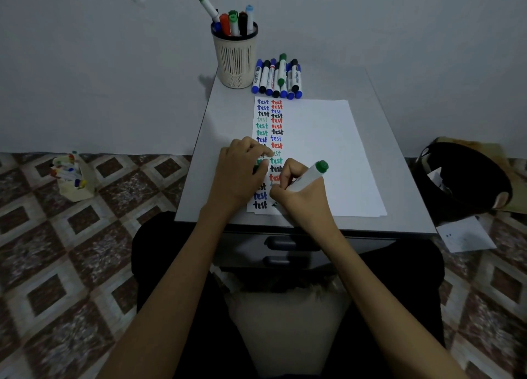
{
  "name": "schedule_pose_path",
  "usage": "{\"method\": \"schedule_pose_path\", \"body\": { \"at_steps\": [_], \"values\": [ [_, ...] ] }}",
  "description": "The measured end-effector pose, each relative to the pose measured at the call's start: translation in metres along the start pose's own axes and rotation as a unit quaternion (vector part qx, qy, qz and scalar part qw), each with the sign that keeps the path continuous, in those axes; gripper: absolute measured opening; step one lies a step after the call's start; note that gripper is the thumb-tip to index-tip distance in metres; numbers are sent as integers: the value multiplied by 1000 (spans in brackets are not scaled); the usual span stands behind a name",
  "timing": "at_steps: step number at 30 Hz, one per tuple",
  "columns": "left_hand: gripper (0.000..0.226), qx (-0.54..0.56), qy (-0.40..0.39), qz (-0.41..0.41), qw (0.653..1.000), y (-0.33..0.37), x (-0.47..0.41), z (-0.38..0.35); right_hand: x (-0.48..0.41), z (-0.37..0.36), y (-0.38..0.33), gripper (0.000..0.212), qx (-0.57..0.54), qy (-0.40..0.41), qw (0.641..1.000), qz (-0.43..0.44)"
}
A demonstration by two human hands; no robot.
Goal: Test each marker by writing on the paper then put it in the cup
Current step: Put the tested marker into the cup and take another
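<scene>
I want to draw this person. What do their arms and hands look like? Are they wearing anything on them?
The left forearm and right forearm are bare, with no sleeves in view. The left hand and right hand wear no gloves, and no ring, watch or bracelet shows.

Cup (236,62) sits at the back of the table (395,179), markers (276,77) just right of it. Paper (328,156) lies in front.

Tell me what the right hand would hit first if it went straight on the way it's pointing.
Probably the left hand, resting on the paper just ahead of the right hand gripping the green marker; depth unclear.
</scene>
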State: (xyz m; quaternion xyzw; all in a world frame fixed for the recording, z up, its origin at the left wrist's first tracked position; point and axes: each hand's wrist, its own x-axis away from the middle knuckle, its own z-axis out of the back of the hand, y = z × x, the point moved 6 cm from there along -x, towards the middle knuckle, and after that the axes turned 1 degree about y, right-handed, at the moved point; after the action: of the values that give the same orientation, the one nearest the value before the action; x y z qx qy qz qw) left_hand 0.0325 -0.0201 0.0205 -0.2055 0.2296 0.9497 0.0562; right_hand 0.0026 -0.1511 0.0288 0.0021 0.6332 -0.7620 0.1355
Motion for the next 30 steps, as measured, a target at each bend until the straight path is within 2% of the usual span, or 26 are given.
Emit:
{"method": "schedule_pose_path", "body": {
  "at_steps": [5,12,16,27,30],
  "values": [
    [28,4,-5,-1,1000,1,0,0,-3,5,0,35,-26,20,999,10],
    [27,3,0,-3,1000,1,0,0,0,0,-2,39,-4,-12,1000,5],
    [26,0,-2,-2,1000,0,-1,0,0,7,2,38,-22,23,999,0],
    [28,-4,-3,-4,1000,0,0,0,-1,6,3,42,11,6,1000,11],
    [28,-3,-3,-4,1000,0,0,0,0,8,4,40,-3,30,1000,7]
  ]
}}
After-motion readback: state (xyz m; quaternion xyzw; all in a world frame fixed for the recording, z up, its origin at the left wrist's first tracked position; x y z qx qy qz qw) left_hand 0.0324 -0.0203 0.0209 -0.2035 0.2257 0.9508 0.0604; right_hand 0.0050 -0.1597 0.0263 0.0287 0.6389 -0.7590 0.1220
